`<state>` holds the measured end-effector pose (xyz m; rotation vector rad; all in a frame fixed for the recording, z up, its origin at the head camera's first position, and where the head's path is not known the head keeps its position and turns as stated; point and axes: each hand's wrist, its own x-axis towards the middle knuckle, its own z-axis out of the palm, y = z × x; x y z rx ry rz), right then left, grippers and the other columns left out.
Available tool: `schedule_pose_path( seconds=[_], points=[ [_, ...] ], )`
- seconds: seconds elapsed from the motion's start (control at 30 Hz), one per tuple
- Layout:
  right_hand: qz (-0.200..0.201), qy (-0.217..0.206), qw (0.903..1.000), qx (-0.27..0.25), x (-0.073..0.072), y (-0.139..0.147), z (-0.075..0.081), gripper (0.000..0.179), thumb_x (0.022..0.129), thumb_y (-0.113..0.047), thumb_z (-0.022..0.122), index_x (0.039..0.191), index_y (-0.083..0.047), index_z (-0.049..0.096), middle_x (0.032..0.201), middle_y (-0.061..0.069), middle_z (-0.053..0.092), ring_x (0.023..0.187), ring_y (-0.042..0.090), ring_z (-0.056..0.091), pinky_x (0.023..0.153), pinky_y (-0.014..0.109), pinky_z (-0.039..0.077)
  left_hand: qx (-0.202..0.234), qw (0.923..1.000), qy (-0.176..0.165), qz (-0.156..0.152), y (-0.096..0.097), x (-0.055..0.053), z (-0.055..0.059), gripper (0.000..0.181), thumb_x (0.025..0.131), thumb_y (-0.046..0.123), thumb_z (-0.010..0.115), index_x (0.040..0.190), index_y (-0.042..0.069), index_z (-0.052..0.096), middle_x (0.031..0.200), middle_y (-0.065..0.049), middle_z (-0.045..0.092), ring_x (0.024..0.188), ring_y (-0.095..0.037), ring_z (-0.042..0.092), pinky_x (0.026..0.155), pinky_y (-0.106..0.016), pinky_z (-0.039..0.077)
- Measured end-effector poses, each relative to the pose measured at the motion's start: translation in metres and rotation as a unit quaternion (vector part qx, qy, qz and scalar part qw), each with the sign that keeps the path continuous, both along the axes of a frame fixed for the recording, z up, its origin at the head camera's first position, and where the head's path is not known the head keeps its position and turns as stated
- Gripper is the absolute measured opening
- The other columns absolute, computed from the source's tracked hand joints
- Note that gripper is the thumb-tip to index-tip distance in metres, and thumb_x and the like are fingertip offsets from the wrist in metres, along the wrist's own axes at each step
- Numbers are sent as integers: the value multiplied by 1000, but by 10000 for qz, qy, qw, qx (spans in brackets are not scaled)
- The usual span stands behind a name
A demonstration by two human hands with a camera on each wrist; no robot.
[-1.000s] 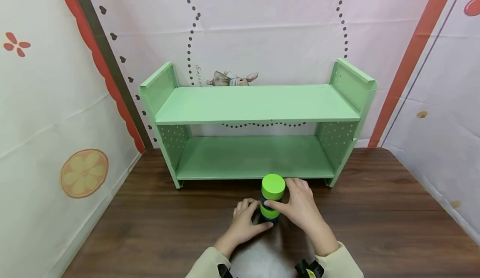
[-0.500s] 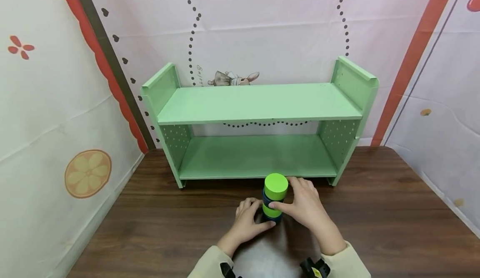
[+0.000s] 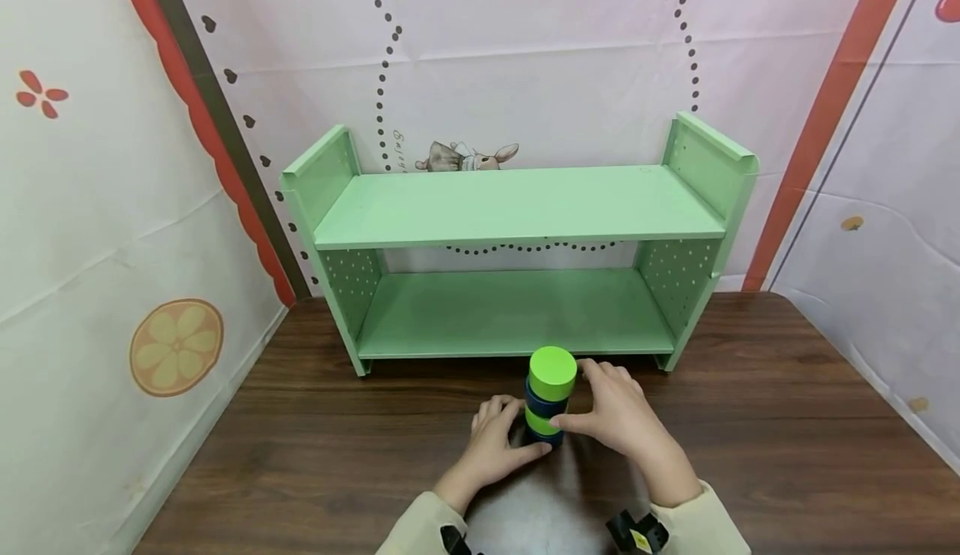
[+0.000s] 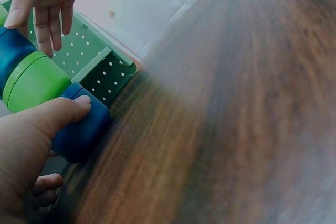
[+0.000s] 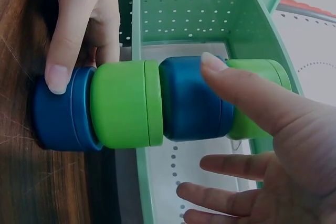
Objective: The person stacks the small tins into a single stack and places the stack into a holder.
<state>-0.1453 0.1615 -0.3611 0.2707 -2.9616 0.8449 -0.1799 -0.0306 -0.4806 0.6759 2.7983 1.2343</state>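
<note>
Right grip eased outward, stack (fingers clear)

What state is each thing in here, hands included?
Bottom blue jar: underneath, gripped
Lower green jar: stacked second
Upper blue jar: stacked third
Top green jar: uppermost, flat side up
Left hand: gripping bottom blue jar
Right hand: fingers spread; contact with jars unclear
Green shelf: upright on the table

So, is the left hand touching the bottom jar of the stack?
Touching. The left wrist view shows it: the left hand has its thumb laid on the bottom jar, with no gap visible.
</note>
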Motion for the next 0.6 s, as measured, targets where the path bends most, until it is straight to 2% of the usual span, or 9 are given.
schedule_pose_path(
  seconds=[0.17,0.33,0.47,0.6],
  points=[
    [138,-79,9997,174,-1,1,-1,85,64,-40,86,128,4,51,121,20,58,114,41,50,93,60,37,20,10000,62,-9,0,0,0,59,79,48,72,126,16,57,121,-6,49,116,-26,41,95,-53,30],
    [302,-331,9987,260,-4,2,-4,84,63,-35,88,129,2,51,117,18,60,111,39,51,92,61,37,37,9998,175,-38,-1,0,0,57,79,47,73,123,16,57,119,-3,53,114,-25,43,94,-51,30],
    [453,-541,9973,195,-7,2,-10,82,63,-31,88,129,0,52,115,17,60,110,39,51,93,62,36,53,9996,275,-57,-1,1,-1,55,78,46,73,122,15,57,118,-2,57,114,-25,44,94,-51,30],
    [527,-770,9956,110,-10,1,-18,80,64,-28,88,131,-1,52,118,17,61,111,41,51,93,63,34,105,9997,207,-36,0,2,0,55,78,46,73,122,17,56,119,-1,58,114,-24,45,95,-51,30]
  ],
)
